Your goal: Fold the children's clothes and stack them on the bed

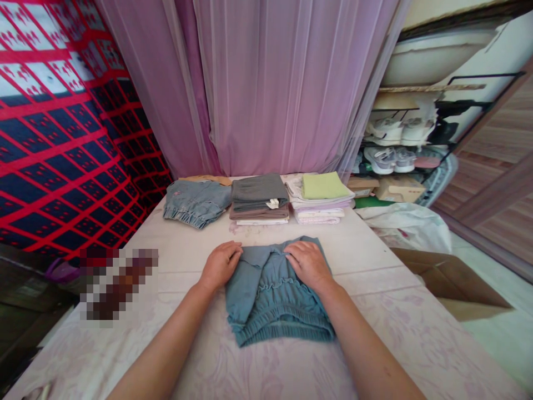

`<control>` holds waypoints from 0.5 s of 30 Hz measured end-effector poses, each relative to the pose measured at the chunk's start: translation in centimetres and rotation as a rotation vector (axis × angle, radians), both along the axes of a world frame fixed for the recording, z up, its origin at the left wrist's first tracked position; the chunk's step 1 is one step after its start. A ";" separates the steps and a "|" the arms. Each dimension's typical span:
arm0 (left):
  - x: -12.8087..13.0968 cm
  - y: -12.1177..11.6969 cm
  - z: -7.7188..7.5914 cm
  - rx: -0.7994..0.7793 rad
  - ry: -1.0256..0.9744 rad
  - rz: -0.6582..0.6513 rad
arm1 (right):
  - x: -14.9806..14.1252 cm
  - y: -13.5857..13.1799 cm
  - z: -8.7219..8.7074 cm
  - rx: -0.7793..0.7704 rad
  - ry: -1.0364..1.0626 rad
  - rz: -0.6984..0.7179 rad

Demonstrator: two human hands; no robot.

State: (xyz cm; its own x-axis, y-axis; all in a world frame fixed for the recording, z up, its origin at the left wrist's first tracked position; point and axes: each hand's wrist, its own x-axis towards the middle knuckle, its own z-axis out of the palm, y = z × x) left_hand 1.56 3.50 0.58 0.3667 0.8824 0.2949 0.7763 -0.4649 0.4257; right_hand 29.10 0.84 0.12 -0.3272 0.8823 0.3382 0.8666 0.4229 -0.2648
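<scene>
A blue-green denim-like garment (pixel 283 300) lies partly folded on the table, its gathered elastic edge towards me and a cuffed part laid along its left side. At its upper left corner, my left hand (pixel 221 265) has its fingers closed on the cloth edge. My right hand (pixel 308 263) reaches over the upper right part, its curled fingertips gripping the fabric near the top. The palms and the undersides of the fingers are hidden.
Behind the garment are folded jeans (pixel 197 201), a stack of dark folded clothes (pixel 259 194) and a pale stack topped by a green cloth (pixel 325 186). A purple curtain (pixel 283 89) hangs behind the table (pixel 187 300). An open cardboard box (pixel 453 278) and a shoe rack stand right.
</scene>
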 end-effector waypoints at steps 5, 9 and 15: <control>-1.1 0.0 -0.4 -0.032 0.177 -0.069 | 0.1 0.2 -0.7 -0.073 -0.010 0.042; -1.5 0.5 -0.6 -0.040 0.224 -0.050 | 0.1 0.3 -0.4 -0.057 0.042 0.016; -0.1 -0.3 -0.1 0.018 0.022 0.009 | 0.7 0.1 0.7 -0.029 0.017 0.006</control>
